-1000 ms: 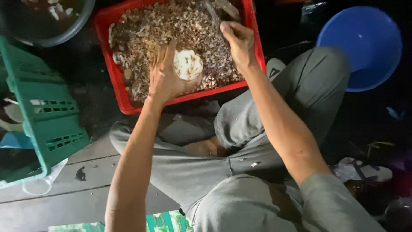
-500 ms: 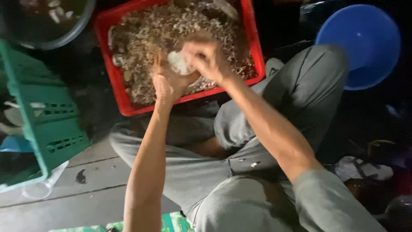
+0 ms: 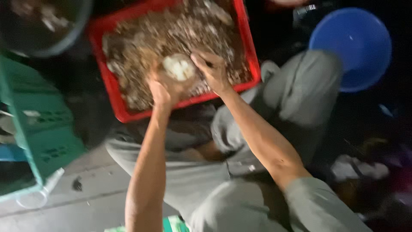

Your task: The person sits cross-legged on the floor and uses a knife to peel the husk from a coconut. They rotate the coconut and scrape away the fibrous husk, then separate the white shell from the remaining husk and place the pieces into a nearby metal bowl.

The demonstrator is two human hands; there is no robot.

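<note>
Hands met over the red plastic crate point(image 3: 112, 92), which served as the marker for everything else. The left hand point(image 3: 162, 89) was cupped at the crate's near edge, its fingers curled around a pale, rounded shell-like piece point(image 3: 179, 68) that it held just above the heap. The right hand point(image 3: 212, 71) was beside it, touching the same piece from the right, fingers bent and drawn together over its rim; whether something thin was gripped in it could not be told, since the picture was blurred. Beneath both hands the crate was filled with a brownish mass of small shells and fragments point(image 3: 146, 43). Both bare forearms ran back from the crate to the person's grey trousers point(image 3: 296, 94), the knees folded just below the crate's near side. Left of the crate stood a green slotted plastic basket point(image 3: 40, 124) on pale floorboards point(image 3: 81, 206). Beyond the crate's far left corner hung a dark round bowl point(image 3: 51, 25) holding a few pale bits. Right of the crate lay a round blue plastic basin point(image 3: 352, 47).
</note>
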